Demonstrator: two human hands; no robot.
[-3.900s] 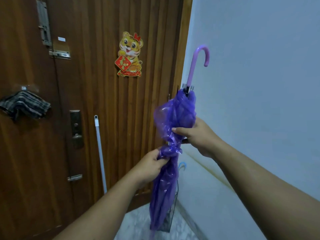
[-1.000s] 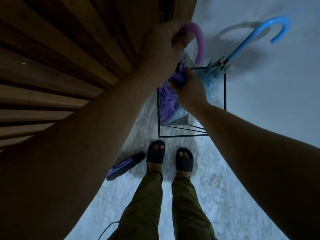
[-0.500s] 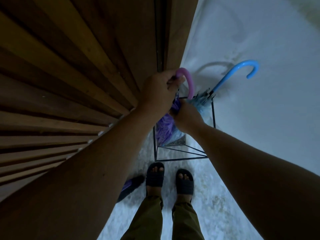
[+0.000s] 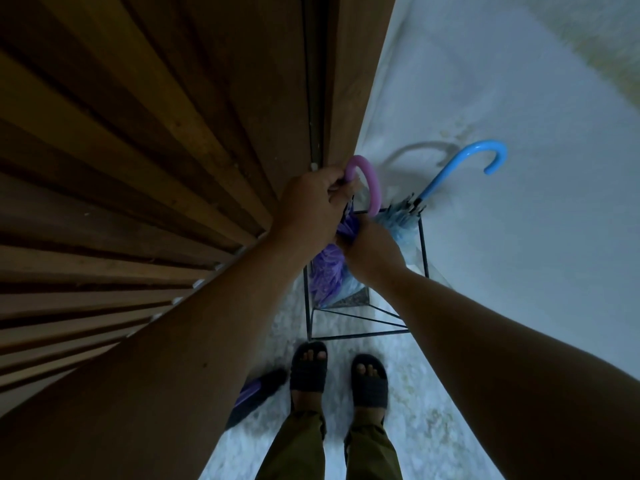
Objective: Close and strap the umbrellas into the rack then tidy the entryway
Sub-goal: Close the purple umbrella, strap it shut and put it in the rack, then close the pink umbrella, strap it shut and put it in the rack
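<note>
The purple umbrella (image 4: 329, 268) is gripped by both hands, left hand (image 4: 308, 206) at the handle, right hand (image 4: 372, 251) on the canopy, inside the rack (image 4: 424, 251); the blue umbrella (image 4: 405, 223), just beyond the right fingers (image 4: 360, 230), is already racked. Tidying is judged outstanding.

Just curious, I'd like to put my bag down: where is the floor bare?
Bare floor lies right of the sandalled feet, along the wall. It is crowded at the wire rack with both umbrellas, and by the dark object near the door.
</note>
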